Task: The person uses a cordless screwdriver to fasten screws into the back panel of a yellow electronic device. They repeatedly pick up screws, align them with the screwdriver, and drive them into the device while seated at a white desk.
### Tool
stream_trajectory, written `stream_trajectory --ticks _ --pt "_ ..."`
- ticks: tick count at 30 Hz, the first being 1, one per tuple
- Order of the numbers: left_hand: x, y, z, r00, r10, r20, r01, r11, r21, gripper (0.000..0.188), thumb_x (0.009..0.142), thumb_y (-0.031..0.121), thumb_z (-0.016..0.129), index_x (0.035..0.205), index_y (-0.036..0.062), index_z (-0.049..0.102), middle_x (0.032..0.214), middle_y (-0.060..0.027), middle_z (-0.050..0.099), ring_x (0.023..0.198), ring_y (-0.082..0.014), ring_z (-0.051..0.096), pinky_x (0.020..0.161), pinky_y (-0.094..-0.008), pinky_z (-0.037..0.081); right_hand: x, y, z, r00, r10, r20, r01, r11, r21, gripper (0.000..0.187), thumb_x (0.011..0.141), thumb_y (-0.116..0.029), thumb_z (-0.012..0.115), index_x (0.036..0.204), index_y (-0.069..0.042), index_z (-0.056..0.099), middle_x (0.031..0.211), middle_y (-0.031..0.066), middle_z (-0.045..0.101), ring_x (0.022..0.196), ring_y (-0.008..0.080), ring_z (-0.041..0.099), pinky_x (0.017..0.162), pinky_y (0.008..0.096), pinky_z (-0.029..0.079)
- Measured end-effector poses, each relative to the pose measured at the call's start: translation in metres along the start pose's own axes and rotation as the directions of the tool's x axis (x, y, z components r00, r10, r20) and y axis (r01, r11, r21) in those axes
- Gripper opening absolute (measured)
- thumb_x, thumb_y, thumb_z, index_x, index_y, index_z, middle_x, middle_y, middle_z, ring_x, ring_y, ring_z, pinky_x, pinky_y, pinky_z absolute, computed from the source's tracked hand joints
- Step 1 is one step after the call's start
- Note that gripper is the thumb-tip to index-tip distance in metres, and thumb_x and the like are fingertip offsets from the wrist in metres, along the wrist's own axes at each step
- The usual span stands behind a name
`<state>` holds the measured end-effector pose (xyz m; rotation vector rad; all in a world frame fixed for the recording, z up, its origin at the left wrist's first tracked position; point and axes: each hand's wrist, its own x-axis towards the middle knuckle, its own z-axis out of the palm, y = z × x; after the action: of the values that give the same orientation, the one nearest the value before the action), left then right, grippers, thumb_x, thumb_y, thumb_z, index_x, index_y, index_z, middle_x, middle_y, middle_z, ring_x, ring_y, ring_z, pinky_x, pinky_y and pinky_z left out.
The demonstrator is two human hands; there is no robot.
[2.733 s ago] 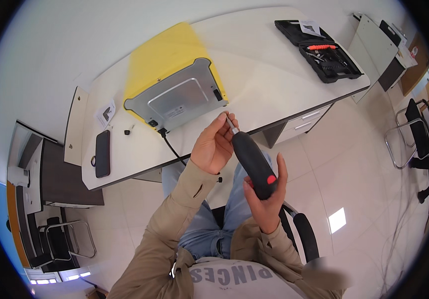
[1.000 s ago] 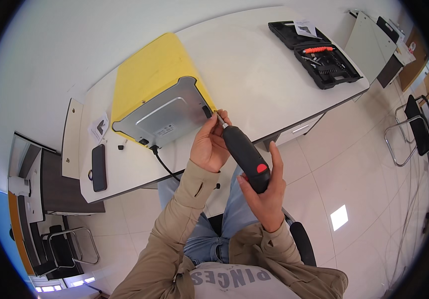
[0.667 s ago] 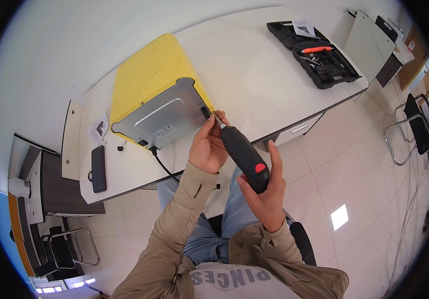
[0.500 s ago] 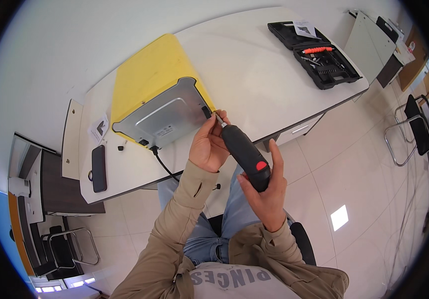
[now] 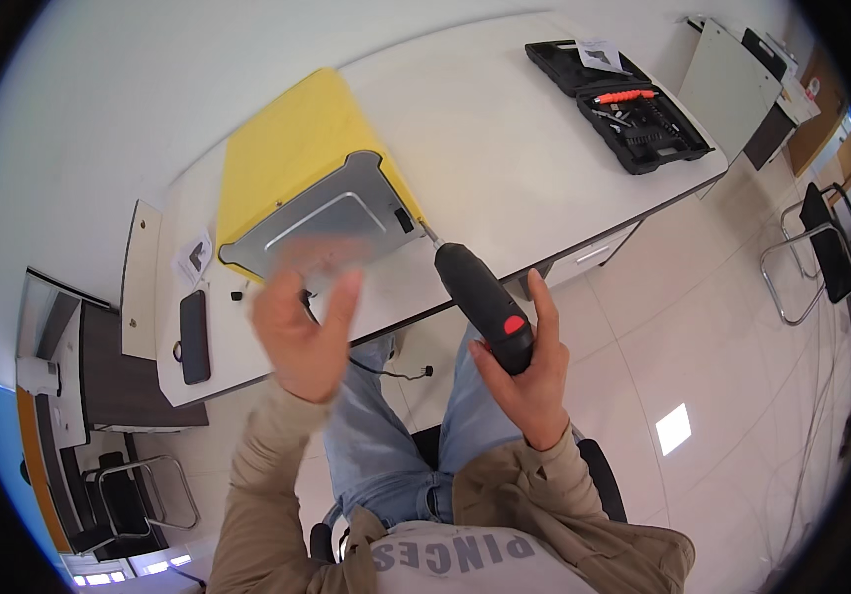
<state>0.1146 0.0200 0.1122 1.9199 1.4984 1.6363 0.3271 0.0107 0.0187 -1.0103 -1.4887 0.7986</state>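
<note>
A black cordless screwdriver with a red spot near its rear rests in my right hand. The thumb and index finger lie along its two sides. Its metal bit reaches the lower right corner of a yellow box-shaped appliance, beside a small black fitting on the grey metal panel. Whether the tip sits in a screw is too small to tell. My left hand, blurred by motion, is open in front of the panel's lower left part, thumb apart from the fingers. It hides part of the panel and the black power cord.
An open black tool case with bits and an orange flexible shaft lies at the far right of the white table. At the left are a dark oblong case, a printed sheet and a small black piece.
My left hand has let go near the screwdriver's bit and swung left across the panel. My right hand and the screwdriver have barely moved; the bit is now uncovered.
</note>
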Motion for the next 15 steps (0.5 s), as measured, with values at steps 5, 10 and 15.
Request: stream_trajectory --ticks 5,10,15 --pt "0.100 -0.015 0.002 0.913 0.389 0.121 -0.389 0.746 0.540 0.037 0.092 0.030 0.069 0.118 0.0034 0.068 0.121 -0.0205 0.066 0.109 -0.0373 0.063 0.096 -0.0426 0.049 0.004 0.000 0.002 0.999 -0.041 -0.001 0.041 0.998 -0.039 0.091 0.079 -0.006 0.079 0.152 0.003 0.026 0.078 0.0155 0.067 0.062 0.0240 0.066 0.057 0.0306 0.050" --pt "0.103 -0.032 0.014 0.940 0.248 0.235 -0.336 0.548 0.766 0.047 0.092 0.045 0.067 0.120 0.0082 0.069 0.130 -0.0212 0.063 0.117 -0.0380 0.062 0.097 -0.0418 0.050 0.010 0.006 0.003 0.995 -0.096 0.008 0.096 0.994 -0.045 0.091 0.079 -0.005 0.077 0.153 0.002 0.025 0.078 0.0153 0.068 0.062 0.0227 0.067 0.059 0.0290 0.051" --pt "0.097 -0.034 0.033 0.921 0.330 0.209 -0.351 0.464 0.813 0.043 0.090 0.044 0.069 0.114 0.0087 0.072 0.126 -0.0168 0.067 0.113 -0.0359 0.065 0.090 -0.0410 0.054 0.007 0.026 0.001 0.995 0.099 -0.015 -0.095 0.982 0.165 0.091 0.079 -0.005 0.077 0.154 -0.001 0.027 0.079 0.0149 0.069 0.065 0.0198 0.068 0.060 0.0275 0.051"
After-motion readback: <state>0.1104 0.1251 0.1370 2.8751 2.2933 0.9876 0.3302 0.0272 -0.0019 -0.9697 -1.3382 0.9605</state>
